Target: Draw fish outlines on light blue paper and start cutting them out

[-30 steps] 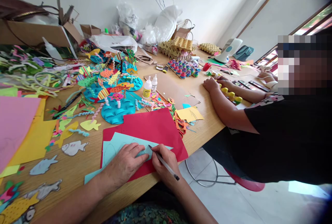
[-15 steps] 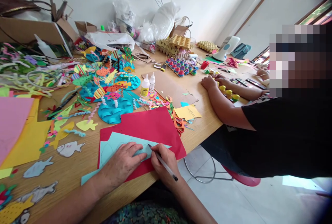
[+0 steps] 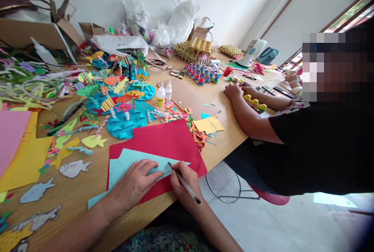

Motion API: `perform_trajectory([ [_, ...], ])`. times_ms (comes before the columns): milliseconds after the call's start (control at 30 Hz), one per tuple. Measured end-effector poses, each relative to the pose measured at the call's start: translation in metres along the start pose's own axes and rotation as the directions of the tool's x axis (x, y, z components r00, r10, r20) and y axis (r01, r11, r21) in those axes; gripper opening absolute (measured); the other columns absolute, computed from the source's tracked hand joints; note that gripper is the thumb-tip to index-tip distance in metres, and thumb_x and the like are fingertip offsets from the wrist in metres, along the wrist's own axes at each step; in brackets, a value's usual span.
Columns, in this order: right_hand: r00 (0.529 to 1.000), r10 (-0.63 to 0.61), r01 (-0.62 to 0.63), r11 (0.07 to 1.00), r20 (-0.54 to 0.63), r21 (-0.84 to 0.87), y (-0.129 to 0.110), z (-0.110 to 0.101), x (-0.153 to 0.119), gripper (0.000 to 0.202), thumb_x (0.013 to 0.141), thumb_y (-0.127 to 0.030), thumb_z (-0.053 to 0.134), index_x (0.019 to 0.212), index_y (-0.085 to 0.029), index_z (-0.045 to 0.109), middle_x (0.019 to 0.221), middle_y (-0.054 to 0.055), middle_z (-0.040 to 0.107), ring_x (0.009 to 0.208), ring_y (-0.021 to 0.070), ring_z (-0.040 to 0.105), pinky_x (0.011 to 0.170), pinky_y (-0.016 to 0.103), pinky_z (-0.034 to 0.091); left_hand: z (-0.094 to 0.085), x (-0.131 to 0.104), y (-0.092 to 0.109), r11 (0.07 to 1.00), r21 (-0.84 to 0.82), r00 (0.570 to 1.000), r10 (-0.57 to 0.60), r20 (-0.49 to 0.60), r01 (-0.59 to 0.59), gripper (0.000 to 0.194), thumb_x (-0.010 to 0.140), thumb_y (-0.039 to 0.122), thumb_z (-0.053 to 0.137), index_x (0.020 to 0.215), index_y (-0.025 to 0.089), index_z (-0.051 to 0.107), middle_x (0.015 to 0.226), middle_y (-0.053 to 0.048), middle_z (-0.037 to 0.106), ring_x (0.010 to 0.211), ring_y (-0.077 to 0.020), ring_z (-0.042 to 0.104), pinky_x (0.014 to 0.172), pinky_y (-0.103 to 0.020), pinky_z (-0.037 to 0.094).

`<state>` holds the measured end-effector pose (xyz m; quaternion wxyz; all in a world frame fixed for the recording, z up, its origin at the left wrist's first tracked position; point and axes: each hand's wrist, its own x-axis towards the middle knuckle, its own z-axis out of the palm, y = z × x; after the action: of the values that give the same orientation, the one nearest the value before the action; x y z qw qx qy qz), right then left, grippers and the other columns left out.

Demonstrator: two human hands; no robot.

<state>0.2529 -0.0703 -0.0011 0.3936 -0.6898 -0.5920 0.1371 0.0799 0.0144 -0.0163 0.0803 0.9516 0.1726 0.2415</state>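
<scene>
A light blue sheet of paper [image 3: 128, 158] lies on top of a red sheet [image 3: 172, 135] at the table's front edge. Thin drawn outlines show on the blue paper, partly covered by my left hand [image 3: 138, 180]. That hand rests on the paper with its fingers spread and holds nothing. In my right hand [image 3: 185, 184] is a pen [image 3: 189, 189], pinched near its tip, which touches the blue paper just right of my left fingertips. Cut-out paper fish [image 3: 75, 168] lie on the wood to the left.
Blue paper bases with colourful fish [image 3: 125, 121] stand behind the sheets. Two glue bottles [image 3: 160, 96], orange scissors [image 3: 199, 139] and paper scraps lie farther right. Pipe cleaners [image 3: 37, 84] heap at left. Another person [image 3: 318, 143] leans on the table at right, hands by a painted egg-carton strip.
The pen tip has moved slightly across the blue paper, drawing a curved line. My left hand keeps its place on the sheet. The whole view has shifted a little.
</scene>
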Motion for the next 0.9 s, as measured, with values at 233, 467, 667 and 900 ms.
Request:
perform_trajectory([
  [233,1.0,-0.01,0.01,1.0,-0.005,0.009,-0.002,-0.002,0.0,0.012,0.077,-0.014,0.041,0.075,-0.022,0.05,0.062,0.0,0.06,0.053,0.0129,0.055,0.055,0.022,0.043,-0.002,0.001,0.0,1.0,0.007,1.0,0.018,-0.009,-0.018,0.026,0.092,0.016,0.041,0.104,0.024,0.063,0.107,-0.006,0.06,0.097,-0.0204,0.054,0.081,-0.034,0.048],
  [467,1.0,0.013,-0.013,0.999,0.0,0.034,-0.001,-0.003,0.0,0.011,0.078,-0.015,0.042,0.075,-0.021,0.05,0.06,-0.001,0.057,0.051,0.0126,0.053,0.052,0.022,0.041,-0.004,0.002,0.0,0.999,0.026,1.0,0.03,0.008,-0.03,0.027,0.093,0.016,0.039,0.104,0.023,0.063,0.106,-0.007,0.06,0.097,-0.0215,0.053,0.079,-0.035,0.048],
  [667,0.995,0.101,-0.098,0.984,-0.015,0.148,-0.001,-0.003,-0.001,0.009,0.081,-0.02,0.044,0.079,-0.02,0.052,0.055,-0.003,0.055,0.047,0.0121,0.052,0.046,0.02,0.039,-0.003,0.002,0.0,0.999,0.012,1.0,0.03,0.003,-0.03,0.026,0.092,0.015,0.042,0.104,0.024,0.062,0.107,-0.007,0.059,0.097,-0.0219,0.053,0.078,-0.035,0.048],
  [900,0.999,0.023,-0.025,0.994,0.021,0.103,0.001,0.001,0.009,0.01,0.078,-0.019,0.046,0.076,-0.019,0.056,0.059,-0.001,0.06,0.051,0.012,0.055,0.049,0.02,0.04,-0.001,0.002,0.001,1.0,0.003,0.999,0.025,-0.03,-0.025,0.022,0.09,0.014,0.045,0.103,0.022,0.061,0.106,-0.008,0.059,0.096,-0.0229,0.054,0.078,-0.037,0.048],
])
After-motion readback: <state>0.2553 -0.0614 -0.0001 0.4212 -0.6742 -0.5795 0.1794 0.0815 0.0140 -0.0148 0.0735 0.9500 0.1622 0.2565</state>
